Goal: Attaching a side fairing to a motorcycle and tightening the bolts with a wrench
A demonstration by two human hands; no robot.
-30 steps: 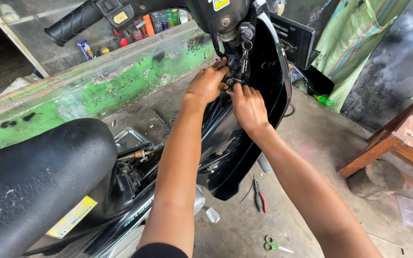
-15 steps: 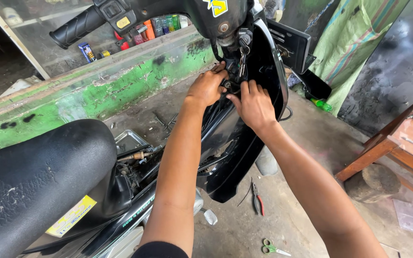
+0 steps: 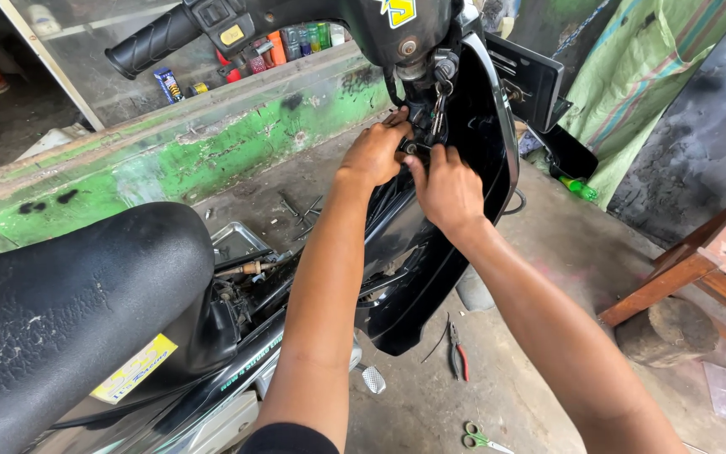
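Two hands met in the head view, under the steering column of a black motorbike [image 3: 430,252]. The left hand [image 3: 376,155] was curled against a small dark fitting [image 3: 412,149] just below the key barrel [image 3: 443,63], fingers bent round it as if to steady it; how firm that grip was could not be told. The right hand [image 3: 447,189] pinched the same fitting from the other side with thumb and fingertips. Both forearms reached over the seat [image 3: 60,311], since the fitting sat behind the front cover. Red-handled pliers [image 3: 457,353] and green-handled scissors [image 3: 481,439] lay on the concrete floor [image 3: 565,252], within reach.
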